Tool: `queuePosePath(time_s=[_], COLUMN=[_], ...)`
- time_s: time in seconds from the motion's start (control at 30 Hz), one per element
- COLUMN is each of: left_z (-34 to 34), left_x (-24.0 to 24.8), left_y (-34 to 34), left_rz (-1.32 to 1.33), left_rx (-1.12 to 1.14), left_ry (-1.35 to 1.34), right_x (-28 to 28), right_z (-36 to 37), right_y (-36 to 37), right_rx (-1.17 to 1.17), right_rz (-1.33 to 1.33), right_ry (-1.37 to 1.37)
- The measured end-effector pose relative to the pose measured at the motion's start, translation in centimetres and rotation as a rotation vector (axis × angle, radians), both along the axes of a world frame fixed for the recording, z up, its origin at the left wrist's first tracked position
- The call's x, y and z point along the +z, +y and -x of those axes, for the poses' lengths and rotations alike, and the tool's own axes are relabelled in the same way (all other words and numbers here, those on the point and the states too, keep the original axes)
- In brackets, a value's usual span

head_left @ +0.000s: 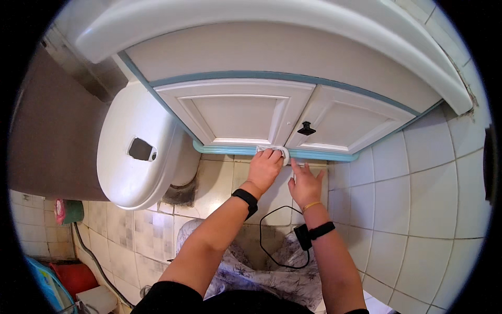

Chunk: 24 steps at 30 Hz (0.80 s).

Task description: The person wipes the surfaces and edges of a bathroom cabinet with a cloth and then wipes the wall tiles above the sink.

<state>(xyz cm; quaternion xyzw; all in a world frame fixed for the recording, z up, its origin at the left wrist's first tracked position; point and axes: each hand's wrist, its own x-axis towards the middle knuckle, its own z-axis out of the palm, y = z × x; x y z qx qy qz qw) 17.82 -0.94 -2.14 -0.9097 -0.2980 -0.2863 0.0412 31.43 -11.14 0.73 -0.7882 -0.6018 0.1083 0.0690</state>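
My left hand (265, 166) is closed on a white, rounded, roll-like thing (285, 155) at the pale blue ledge (225, 149) under the cabinet doors. My fingers cover most of it, so its exact kind does not show. Some crumpled white material peeks out above my knuckles. Just to the right, my right hand (307, 186) is empty with its fingers spread, the index fingertip close to the white thing. Above both hands are a white left cabinet door (230, 112) and a white right door (350, 120), the latter with a black knob (306, 129). Both doors are shut.
A white toilet (120, 172) with a dark hole in its lid stands to the left. The white basin edge (251, 13) curves overhead. A tiled wall (408, 199) closes in on the right. From a black box (302, 237) at my right wrist hangs a looped cable (262, 235).
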Motion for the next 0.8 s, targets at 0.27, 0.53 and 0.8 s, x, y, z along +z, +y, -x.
queuePosePath(time_s=[0.27,0.53,0.8], left_z=[5.2,-2.9,3.4], left_x=[1.1,0.4,0.8], left_y=[0.8,-0.8,0.9], left_rz=[-0.031,0.035,-0.019], left_rx=[0.074,-0.071,-0.042], left_ry=[-0.014,-0.037,0.018], right_x=[1.0,0.4,2.0], right_z=[-0.5,-0.8,-2.0], right_y=[-0.8,-3.0,-3.2], right_rx=[-0.021,-0.08,-0.116], right_rz=[0.017,0.014,0.049], right_ry=[0.01,0.014,0.051])
